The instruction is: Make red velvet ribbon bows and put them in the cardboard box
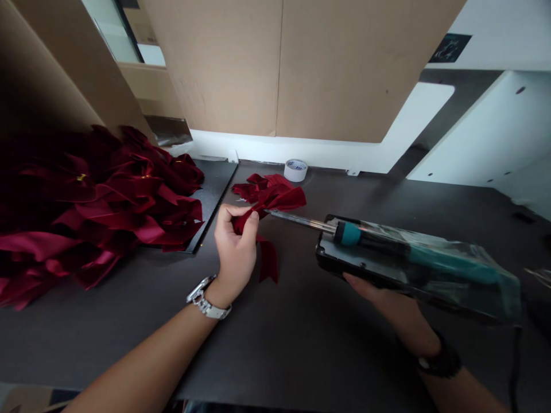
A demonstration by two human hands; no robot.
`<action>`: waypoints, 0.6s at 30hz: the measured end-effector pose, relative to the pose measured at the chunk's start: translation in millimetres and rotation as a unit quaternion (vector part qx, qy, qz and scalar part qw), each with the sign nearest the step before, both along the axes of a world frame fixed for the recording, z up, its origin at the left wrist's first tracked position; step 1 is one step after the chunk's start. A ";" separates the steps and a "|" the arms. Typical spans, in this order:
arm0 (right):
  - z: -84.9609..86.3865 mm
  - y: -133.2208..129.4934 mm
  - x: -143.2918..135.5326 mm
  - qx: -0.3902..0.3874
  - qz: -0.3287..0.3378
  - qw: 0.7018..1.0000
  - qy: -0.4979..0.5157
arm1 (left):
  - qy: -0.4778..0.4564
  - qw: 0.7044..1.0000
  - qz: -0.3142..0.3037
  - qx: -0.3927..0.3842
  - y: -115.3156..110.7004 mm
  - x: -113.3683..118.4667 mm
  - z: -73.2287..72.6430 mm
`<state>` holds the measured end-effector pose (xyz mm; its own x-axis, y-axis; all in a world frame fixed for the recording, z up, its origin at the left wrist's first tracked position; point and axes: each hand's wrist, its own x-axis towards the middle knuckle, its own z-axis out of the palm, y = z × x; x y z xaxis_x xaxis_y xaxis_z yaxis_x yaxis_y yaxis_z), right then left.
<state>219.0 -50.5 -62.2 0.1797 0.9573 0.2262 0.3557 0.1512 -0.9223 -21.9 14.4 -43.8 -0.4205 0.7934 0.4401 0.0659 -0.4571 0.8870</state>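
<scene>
My left hand [236, 244], with a metal watch at the wrist, is closed in a pinch on a dark red velvet ribbon bow [282, 197]. One ribbon tail [268, 261] hangs below the fingers. From the right, a teal and black soldering iron [379, 244] points at the bow, its tip touching or nearly touching the ribbon beside my thumb. The iron lies along a black box [344, 261] under clear plastic wrapping. My right hand [379, 298] grips this box from below; most of its fingers are hidden beneath it.
A large heap of red ribbon bows [129, 195] lies on the left, partly over a black flat panel [217, 178]. Behind the held bow stands a roll of white tape [295, 170]. Cardboard sheets [331, 69] rise at the back of the dark table [293, 338]. A cord [515, 361] hangs at right.
</scene>
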 end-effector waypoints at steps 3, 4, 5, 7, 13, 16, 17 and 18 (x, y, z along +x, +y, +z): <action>-3.9 -0.8 1.0 -0.017 -0.011 1.000 0.001 | 0.033 0.999 0.015 0.021 -0.7 0.7 1.2; -5.3 0.5 1.5 -0.027 -0.007 1.000 0.009 | 0.039 0.999 0.015 0.023 -0.4 0.6 1.2; -6.5 2.6 2.0 -0.036 -0.001 0.999 0.020 | 0.040 0.999 0.012 0.022 0.2 0.2 1.1; -8.5 7.5 3.0 -0.050 0.010 0.998 0.039 | 0.031 0.999 0.007 0.013 2.3 -1.3 0.3; -11.2 8.4 8.0 -0.042 -0.012 0.998 0.052 | 0.001 1.000 0.003 -0.003 9.3 -7.0 -4.1; -13.5 4.1 10.7 -0.046 -0.030 0.997 0.062 | 0.008 1.000 0.002 0.000 10.7 -7.0 -6.0; -14.5 3.2 11.2 -0.049 -0.036 0.996 0.066 | 0.014 1.000 0.003 0.006 11.1 -6.8 -6.4; -15.2 2.6 11.6 -0.050 -0.045 0.995 0.068 | 0.020 1.000 0.004 0.013 11.5 -6.6 -6.8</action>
